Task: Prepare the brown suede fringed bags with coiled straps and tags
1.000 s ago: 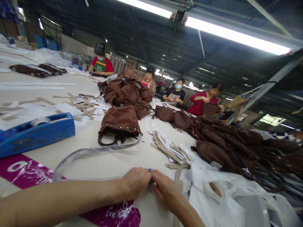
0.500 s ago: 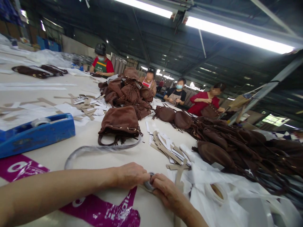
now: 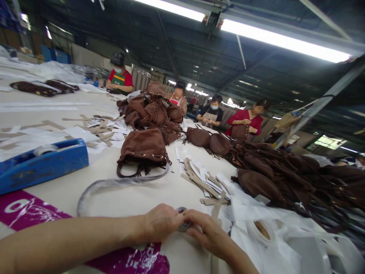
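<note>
Left hand (image 3: 161, 222) and right hand (image 3: 207, 233) met low on the pale table (image 3: 128, 198), fingers closed on a coiled clear strip (image 3: 182, 223) between them. Beyond lay a blue tape dispenser (image 3: 42, 164), brown bags (image 3: 142, 148), and workers (image 3: 212, 113) under strip lights (image 3: 285, 43).

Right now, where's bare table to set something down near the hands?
Bare table between tape dispenser and nearest brown bag; also inside the clear strip loop before the left hand. Crowded right of the right hand: card strips, white plastic, bag pile.
</note>
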Motion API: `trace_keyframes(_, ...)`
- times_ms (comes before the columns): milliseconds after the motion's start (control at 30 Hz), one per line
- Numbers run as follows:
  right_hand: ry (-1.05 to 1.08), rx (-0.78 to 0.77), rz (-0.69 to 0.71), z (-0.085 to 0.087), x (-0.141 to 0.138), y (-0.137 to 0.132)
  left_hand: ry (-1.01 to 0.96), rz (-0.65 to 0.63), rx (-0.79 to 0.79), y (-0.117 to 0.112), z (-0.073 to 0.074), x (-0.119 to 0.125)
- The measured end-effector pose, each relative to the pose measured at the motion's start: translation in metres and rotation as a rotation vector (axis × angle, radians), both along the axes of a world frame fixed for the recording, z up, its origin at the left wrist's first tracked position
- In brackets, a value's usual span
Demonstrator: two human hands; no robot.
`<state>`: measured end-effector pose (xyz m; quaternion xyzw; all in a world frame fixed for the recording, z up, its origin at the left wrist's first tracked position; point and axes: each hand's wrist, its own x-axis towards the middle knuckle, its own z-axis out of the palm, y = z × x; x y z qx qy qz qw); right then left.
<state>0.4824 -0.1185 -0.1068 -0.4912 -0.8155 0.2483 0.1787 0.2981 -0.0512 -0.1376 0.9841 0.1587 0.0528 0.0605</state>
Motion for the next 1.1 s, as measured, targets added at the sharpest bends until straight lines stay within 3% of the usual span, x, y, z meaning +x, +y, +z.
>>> trace_keyframes(100,-0.103,-0.001,-0.204,-0.006,-0.01,-0.004,0.009,0.156,-0.09,-0.02,-0.002,0.01)
trace_keyframes(200,-0.083,0.06,-0.203,-0.017,-0.011,-0.005,-0.002,0.191,-0.14,-0.022,0.002,0.008)
trace_keyframes(333,0.028,0.092,-0.04,-0.023,0.0,-0.005,-0.008,0.031,-0.062,0.003,0.012,-0.014)
trace_keyframes(400,0.01,0.093,0.007,-0.023,0.005,-0.005,-0.022,-0.102,0.016,0.018,0.014,-0.02)
trace_keyframes(467,-0.026,0.097,0.035,-0.021,0.009,-0.003,-0.028,-0.15,0.037,0.027,0.014,-0.02)
trace_keyframes(533,-0.058,0.103,0.038,-0.019,0.01,-0.001,-0.012,-0.093,0.009,0.029,0.012,-0.013)
trace_keyframes(633,-0.108,0.086,0.01,-0.016,0.005,0.001,0.017,0.045,-0.049,0.013,0.008,0.001)
trace_keyframes(767,-0.194,0.059,-0.17,-0.023,-0.008,-0.003,-0.009,0.219,-0.122,-0.018,0.004,0.011)
trace_keyframes(833,-0.217,0.086,-0.215,-0.031,-0.009,-0.005,-0.026,0.241,-0.151,-0.023,0.003,0.008)
trace_keyframes(900,-0.195,0.128,-0.126,-0.036,-0.004,-0.007,-0.027,0.19,-0.146,-0.016,0.005,0.001)
trace_keyframes(1000,-0.136,0.184,0.031,-0.035,0.007,-0.006,0.011,0.01,-0.025,0.006,0.011,-0.011)
trace_keyframes(1100,-0.158,0.189,0.053,-0.027,0.009,-0.003,0.041,-0.093,0.094,0.016,0.012,-0.011)
